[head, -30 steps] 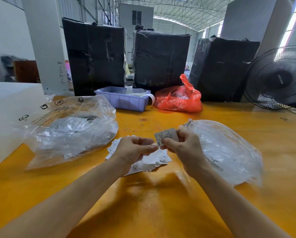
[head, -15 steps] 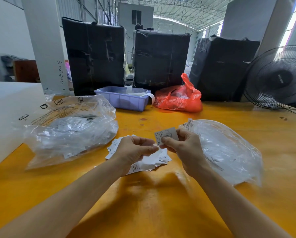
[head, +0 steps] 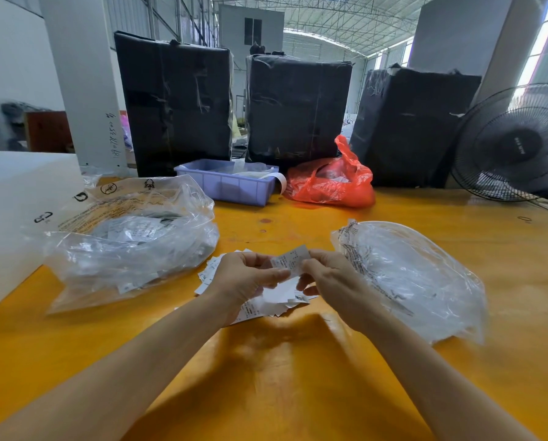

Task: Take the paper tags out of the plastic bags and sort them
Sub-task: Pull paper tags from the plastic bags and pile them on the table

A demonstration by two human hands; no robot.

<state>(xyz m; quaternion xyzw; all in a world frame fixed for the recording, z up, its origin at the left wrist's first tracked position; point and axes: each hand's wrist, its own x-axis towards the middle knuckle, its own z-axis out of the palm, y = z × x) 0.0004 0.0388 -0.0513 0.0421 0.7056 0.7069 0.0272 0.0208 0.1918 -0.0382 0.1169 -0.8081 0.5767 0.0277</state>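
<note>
1. Both hands have drawn closer together; the paper tag (head: 290, 261) now tilts, long axis rising toward the right.
2. Left hand (head: 247, 276) and right hand (head: 328, 278) pinch the white, finely printed tag above the loose tag pile (head: 266, 300), mid-bench.
3. Clear bag at left (head: 129, 237) holds more tags; clear bag at right (head: 406, 275) lies crumpled.

White printed tag (head: 290, 261) pinched above tag pile (head: 268, 300) (clear bags (head: 129, 237) flanking).

Warehouse — truss roof (head: 323, 23), 3 wrapped bales (head: 298, 106).
</note>
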